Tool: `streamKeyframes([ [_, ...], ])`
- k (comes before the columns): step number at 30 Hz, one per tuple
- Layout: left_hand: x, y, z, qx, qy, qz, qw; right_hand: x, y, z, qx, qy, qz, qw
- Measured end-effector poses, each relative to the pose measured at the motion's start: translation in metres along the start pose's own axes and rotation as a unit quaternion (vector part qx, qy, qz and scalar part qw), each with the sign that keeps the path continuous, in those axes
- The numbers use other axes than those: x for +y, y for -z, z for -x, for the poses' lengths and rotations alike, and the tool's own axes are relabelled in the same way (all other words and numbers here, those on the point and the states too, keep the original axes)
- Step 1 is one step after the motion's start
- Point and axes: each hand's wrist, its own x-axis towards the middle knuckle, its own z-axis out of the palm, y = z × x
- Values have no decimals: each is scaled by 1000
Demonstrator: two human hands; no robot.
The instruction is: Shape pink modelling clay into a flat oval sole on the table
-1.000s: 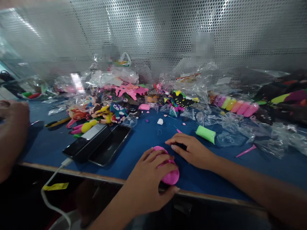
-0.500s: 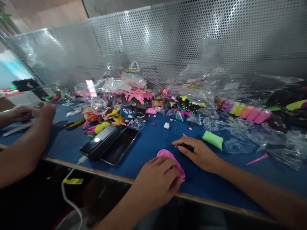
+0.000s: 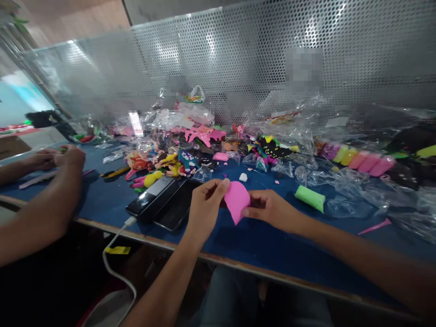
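Observation:
A flat pink sheet of modelling clay point(image 3: 236, 200), rounded on top and tapering to a point below, is held up above the blue tabletop point(image 3: 245, 247). My left hand point(image 3: 207, 200) pinches its left edge between thumb and fingers. On the other side, my right hand point(image 3: 267, 206) grips the right edge, thumb in front and fingers behind. Past the hands lies a small white lump of clay point(image 3: 243, 177). To the right of my right hand rests a green clay packet point(image 3: 309, 198).
A power bank point(image 3: 151, 197) with a white cable and a dark phone point(image 3: 175, 206) lie left of my hands. Clay figures point(image 3: 163, 168) and plastic wrappers pile up before a perforated metal panel point(image 3: 238, 59). A pink pointed tool point(image 3: 374, 226) lies right. Another person's hands point(image 3: 64, 156) work at far left.
The pink clay has come up off the table and now stands upright between both hands. My left hand moved up and away; my right hand closed on the clay's right edge.

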Motion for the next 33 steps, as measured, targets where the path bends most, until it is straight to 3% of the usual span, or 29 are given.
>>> streamKeyframes([
  [3, 2, -5, -15, 9, 16, 146, 989, -9, -2, -14, 68, 11, -29, 997],
  [6, 9, -16, -18, -112, 83, 251, 958, -16, 2, -21, 99, 25, -59, 993],
  [8, 15, -27, -17, -164, 91, 260, 947, -19, 5, -21, 107, 19, -87, 990],
  [11, 22, -44, -23, -146, 56, 245, 957, -19, 10, -20, 131, 10, -130, 983],
  [17, 20, -72, -64, -223, 64, 258, 938, -8, 34, -21, 190, 0, -146, 971],
  [22, 6, -91, -91, -207, 59, 336, 917, 9, 61, -21, 252, 0, 24, 967],
  [24, 0, -96, -98, -184, 71, 369, 908, 11, 69, -18, 334, 67, 164, 926],
  [26, -6, -98, -103, -176, 101, 396, 896, 7, 74, -14, 388, 161, 292, 859],
  [29, -13, -99, -104, -198, 160, 409, 876, -2, 75, -17, 361, 236, 411, 803],
  [33, -15, -100, -97, -288, 218, 416, 835, -3, 65, -35, 265, 196, 521, 788],
])
